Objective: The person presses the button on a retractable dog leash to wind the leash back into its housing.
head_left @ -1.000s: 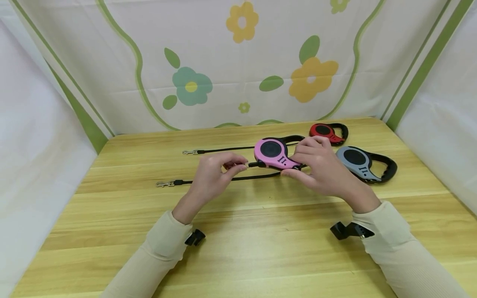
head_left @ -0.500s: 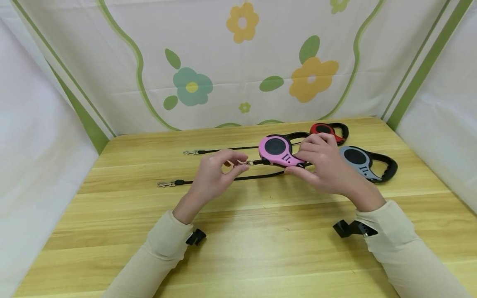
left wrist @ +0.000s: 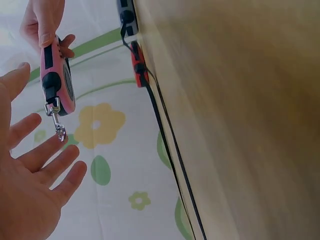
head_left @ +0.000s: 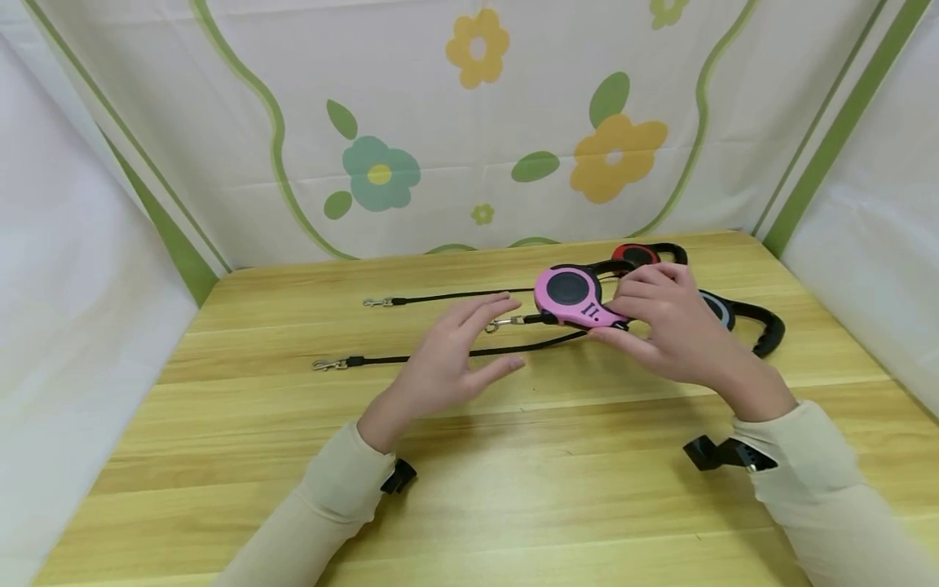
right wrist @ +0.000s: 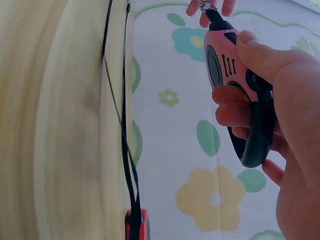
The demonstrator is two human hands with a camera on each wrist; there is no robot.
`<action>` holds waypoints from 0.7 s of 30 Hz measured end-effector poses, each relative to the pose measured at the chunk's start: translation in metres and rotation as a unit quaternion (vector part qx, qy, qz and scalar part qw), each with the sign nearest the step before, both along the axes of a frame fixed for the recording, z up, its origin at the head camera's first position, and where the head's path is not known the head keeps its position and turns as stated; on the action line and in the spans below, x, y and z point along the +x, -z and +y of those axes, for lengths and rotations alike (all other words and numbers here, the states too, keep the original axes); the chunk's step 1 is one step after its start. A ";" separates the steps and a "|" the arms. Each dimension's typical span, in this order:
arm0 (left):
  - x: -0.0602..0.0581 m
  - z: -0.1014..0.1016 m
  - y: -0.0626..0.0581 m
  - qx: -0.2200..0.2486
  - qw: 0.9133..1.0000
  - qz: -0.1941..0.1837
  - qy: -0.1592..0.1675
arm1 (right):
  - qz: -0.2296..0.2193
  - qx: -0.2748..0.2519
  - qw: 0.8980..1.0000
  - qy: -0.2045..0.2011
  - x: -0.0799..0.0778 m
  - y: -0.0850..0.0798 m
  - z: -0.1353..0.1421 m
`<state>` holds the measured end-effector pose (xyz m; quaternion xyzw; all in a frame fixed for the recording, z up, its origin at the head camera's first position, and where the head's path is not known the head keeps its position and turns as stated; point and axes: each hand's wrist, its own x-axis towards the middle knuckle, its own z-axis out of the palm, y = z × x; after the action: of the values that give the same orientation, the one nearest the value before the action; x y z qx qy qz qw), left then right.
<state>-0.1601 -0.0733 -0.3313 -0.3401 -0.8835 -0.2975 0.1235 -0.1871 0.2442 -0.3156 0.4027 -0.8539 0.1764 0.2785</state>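
Observation:
Above the table, my right hand point(head_left: 663, 326) grips a pink retractable dog leash point(head_left: 568, 295) by its body, thumb on one side and fingers on the other. A short black cord end with a metal snap hook point(head_left: 504, 323) sticks out of its left side. My left hand point(head_left: 451, 350) is spread beside that hook, thumb and fingers apart, holding nothing. In the left wrist view the hook point(left wrist: 60, 131) overlaps a fingertip of the left hand. The right wrist view shows fingers point(right wrist: 234, 105) curled round the pink leash near its black handle point(right wrist: 257, 135).
Behind the right hand lie a red leash point(head_left: 638, 254) and a grey leash point(head_left: 759, 326), partly hidden. Their black cords point(head_left: 455, 294) stretch left across the wooden table point(head_left: 513, 489), ending in metal hooks point(head_left: 328, 364). A flowered cloth point(head_left: 440, 122) hangs at the back.
My left hand has let go of the snap hook and spread its fingers. My right hand has moved right with the pink leash, covering more of the grey one.

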 end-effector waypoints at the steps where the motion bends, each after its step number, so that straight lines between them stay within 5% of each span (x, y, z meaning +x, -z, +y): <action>1: 0.001 0.002 0.000 -0.007 1.000 0.001 0.007 | 0.000 0.001 1.000 0.002 0.001 0.001 0.004; 21: 0.015 0.032 0.002 -0.071 0.994 -0.056 0.058 | -0.035 -0.023 0.999 0.017 0.040 0.029 0.077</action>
<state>-0.1453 -0.0412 -0.3334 -0.3817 -0.8867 -0.2591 0.0320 -0.1469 0.3216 -0.3444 0.3750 -0.8658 0.2050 0.2604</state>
